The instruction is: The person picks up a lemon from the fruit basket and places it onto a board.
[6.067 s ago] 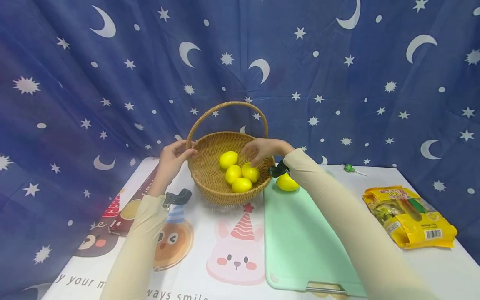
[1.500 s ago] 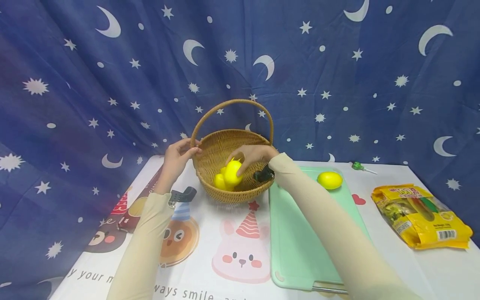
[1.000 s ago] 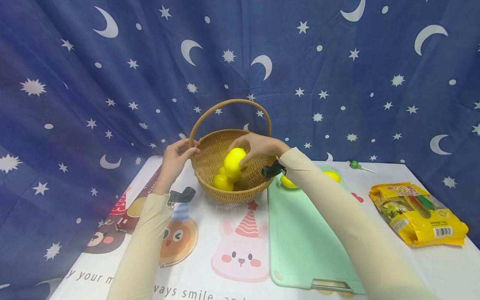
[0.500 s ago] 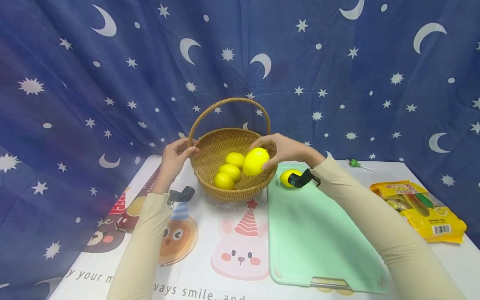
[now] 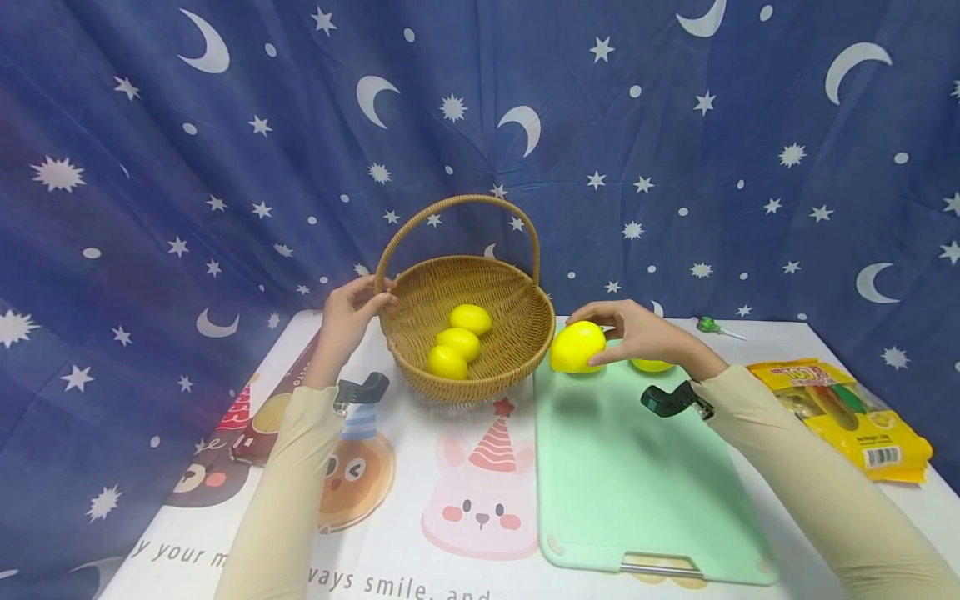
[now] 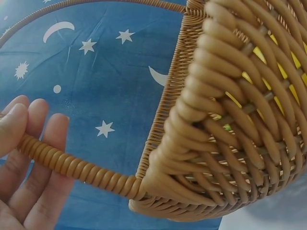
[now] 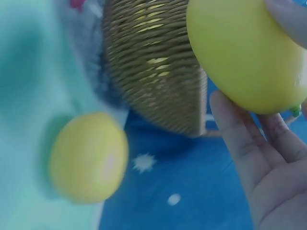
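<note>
A wicker basket point(image 5: 420, 379) with an arched handle point(image 5: 450, 202) stands at the middle of the table, three lemons point(image 5: 458, 343) lying in it. My left hand point(image 5: 343, 321) pinches the foot of that handle between thumb and fingers; the left wrist view shows the wound handle point(image 6: 86, 170) up close. Right of the basket, my right hand point(image 5: 641, 335) holds another lemon point(image 5: 576, 347) above the green cutting board point(image 5: 637, 475), thumb on one side and fingers on the other. Behind this hand a further lemon point(image 5: 651, 365) is partly hidden; the right wrist view shows a lemon point(image 7: 88, 158) on the board.
A yellow printed bag point(image 5: 847, 417) lies at the right, with a green lollipop point(image 5: 708, 325) at the back edge. A dark red packet point(image 5: 258, 437) is partly behind the left arm. A blue star-patterned curtain point(image 5: 465, 100) hangs behind the table.
My right hand has lifted a lemon out of the basket and carried it right, over the cutting board. My left hand has stayed on the basket handle.
</note>
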A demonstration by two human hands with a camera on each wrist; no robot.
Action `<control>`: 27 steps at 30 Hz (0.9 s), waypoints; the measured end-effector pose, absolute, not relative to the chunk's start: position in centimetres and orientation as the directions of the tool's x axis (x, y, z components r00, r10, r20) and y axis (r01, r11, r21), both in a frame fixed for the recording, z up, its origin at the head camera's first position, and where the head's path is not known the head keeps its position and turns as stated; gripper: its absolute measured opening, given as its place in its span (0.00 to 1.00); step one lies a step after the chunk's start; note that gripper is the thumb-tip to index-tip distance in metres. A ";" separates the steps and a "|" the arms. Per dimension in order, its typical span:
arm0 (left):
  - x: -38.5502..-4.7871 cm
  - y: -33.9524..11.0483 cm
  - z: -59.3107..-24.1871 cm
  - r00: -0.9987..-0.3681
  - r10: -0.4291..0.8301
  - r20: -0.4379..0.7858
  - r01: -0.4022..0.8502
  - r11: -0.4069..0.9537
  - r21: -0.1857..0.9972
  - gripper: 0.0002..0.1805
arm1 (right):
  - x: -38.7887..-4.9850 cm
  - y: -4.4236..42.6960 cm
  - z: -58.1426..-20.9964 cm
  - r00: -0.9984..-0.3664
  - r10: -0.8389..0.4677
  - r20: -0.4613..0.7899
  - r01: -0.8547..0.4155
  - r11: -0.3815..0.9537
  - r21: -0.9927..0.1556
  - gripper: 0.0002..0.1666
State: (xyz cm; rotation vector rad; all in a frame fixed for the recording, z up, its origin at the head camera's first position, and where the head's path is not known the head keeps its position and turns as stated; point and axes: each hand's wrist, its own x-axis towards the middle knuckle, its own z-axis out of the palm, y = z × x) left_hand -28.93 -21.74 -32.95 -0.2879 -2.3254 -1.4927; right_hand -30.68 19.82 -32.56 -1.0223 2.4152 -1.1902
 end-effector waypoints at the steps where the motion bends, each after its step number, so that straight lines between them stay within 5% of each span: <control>1: -28.9 -21.8 -33.0 -0.914 -0.024 0.404 0.358 0.421 0.834 0.15 | -30.6 20.2 -32.9 -0.728 -0.682 0.073 -0.470 0.419 -0.777 0.35; 27: -28.9 -21.7 -32.9 -0.918 -0.027 0.395 0.343 0.441 0.829 0.16 | -29.7 22.7 -41.0 -0.818 -0.575 0.025 -0.358 0.474 -0.805 0.33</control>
